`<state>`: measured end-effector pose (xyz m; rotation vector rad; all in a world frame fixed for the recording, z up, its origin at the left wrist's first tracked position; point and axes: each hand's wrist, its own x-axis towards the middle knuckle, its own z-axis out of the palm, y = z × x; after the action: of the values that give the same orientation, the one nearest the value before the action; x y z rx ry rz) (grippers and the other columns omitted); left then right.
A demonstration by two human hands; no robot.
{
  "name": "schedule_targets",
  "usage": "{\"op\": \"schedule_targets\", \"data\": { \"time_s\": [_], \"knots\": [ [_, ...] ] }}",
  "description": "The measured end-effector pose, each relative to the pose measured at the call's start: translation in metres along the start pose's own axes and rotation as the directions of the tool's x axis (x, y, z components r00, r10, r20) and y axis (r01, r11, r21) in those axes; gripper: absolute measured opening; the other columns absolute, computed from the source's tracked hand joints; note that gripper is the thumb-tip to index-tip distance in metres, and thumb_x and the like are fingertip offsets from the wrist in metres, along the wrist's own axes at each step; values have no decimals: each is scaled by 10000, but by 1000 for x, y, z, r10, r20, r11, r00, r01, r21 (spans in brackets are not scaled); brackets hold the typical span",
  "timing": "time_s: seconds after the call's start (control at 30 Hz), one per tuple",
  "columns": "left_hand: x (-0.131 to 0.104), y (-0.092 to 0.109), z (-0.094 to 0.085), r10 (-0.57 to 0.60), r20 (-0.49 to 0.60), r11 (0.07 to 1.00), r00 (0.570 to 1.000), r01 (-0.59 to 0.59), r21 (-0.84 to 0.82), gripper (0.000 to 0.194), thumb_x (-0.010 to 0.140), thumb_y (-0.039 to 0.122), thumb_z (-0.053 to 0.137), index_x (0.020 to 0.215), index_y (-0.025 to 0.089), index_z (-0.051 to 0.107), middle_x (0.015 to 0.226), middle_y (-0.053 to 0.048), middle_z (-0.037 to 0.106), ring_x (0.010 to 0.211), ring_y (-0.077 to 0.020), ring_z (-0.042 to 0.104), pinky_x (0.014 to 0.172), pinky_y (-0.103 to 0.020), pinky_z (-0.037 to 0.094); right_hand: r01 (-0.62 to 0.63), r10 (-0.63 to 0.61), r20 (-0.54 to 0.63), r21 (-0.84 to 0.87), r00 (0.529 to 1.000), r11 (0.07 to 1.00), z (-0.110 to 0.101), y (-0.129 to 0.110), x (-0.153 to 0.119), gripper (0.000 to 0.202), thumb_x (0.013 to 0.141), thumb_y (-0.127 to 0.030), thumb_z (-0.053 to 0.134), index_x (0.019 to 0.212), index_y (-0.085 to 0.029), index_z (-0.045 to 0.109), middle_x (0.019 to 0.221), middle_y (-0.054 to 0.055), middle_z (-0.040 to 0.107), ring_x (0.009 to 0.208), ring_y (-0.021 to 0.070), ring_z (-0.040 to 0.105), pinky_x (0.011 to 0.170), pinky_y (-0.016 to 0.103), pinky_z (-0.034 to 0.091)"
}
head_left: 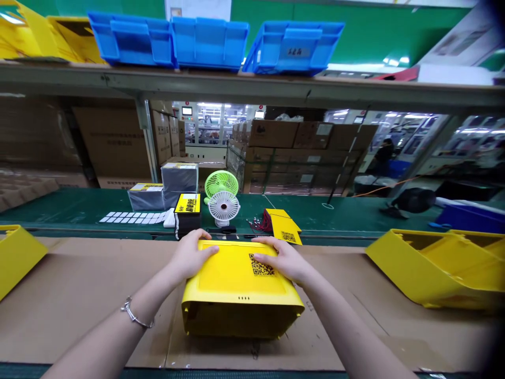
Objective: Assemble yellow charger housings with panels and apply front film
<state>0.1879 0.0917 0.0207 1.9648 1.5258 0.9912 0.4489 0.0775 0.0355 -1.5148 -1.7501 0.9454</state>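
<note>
A yellow plastic housing with a QR code on its top face rests on the cardboard-covered bench, its dark open side facing me. My left hand grips its far left corner, thumb on the top face and fingers over the far edge. On the far right corner, my right hand holds it the same way, the thumb beside the QR code. A bracelet circles my left wrist.
Yellow housings lie at the right, another at the left edge. Behind stand a black box, a white fan, a green fan and yellow sheets. Blue bins line the shelf above.
</note>
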Motion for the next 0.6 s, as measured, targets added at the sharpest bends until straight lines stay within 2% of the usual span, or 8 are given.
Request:
{"op": "schedule_targets", "data": {
  "time_s": [0.1,0.17,0.23,0.33,0.4,0.47,0.53,0.6],
  "knots": [
    [17,-5,-3,58,-22,985,998,-54,162,363,810,530,422,855,226,615,771,-20,673,710,-184,627,600,-280,466,14,-11,-38,85,999,996,4,7,11,369,710,-409,637,1018,-205,645,1092,75,636,963,229,611,811,336,506],
    [36,-12,-7,79,-29,976,996,-71,204,408,831,540,368,881,226,625,774,-25,681,708,-184,630,602,-282,467,-10,15,-43,123,999,992,6,11,16,307,742,-389,596,973,-196,655,1042,75,656,920,224,625,772,331,513],
    [57,-24,-11,105,-68,967,992,-86,240,408,828,520,398,995,214,611,967,-58,681,890,-208,622,756,-307,470,-21,28,-47,133,998,991,7,13,19,277,762,-381,562,942,-193,658,999,72,670,895,218,631,750,325,513],
    [83,-50,-17,125,-150,946,981,-73,315,559,765,475,532,1210,138,495,1290,-156,517,1223,-287,427,1011,-395,314,-1,8,-58,105,998,994,6,12,19,289,769,-406,544,930,-193,658,976,65,678,896,220,628,744,325,510],
    [91,-68,-18,125,-182,934,975,-54,352,702,699,452,618,1275,103,422,1386,-198,399,1324,-340,259,1057,-472,218,8,-4,-54,76,999,997,5,9,16,323,774,-446,535,934,-194,657,1003,68,671,918,225,622,750,324,508],
    [91,-84,-18,131,-196,927,972,-50,372,753,641,396,679,1284,109,410,1407,-199,369,1347,-365,184,1058,-526,181,11,-9,-35,41,999,999,4,6,13,361,749,-475,571,971,-200,645,1054,71,654,936,228,617,755,317,507],
    [85,-94,-19,154,-210,925,965,-66,375,646,644,291,672,1234,129,465,1372,-176,429,1332,-352,240,1053,-514,209,1,-1,-1,33,1000,999,2,3,10,415,690,-471,647,1010,-208,625,1076,70,644,919,224,624,743,304,510],
    [78,-97,-23,177,-242,929,954,-80,362,419,702,189,576,1117,141,552,1262,-156,541,1248,-313,396,1018,-457,301,-23,20,50,74,999,997,1,3,9,442,646,-456,695,997,-200,612,1032,69,658,864,216,641,716,296,516]
  ]
}}
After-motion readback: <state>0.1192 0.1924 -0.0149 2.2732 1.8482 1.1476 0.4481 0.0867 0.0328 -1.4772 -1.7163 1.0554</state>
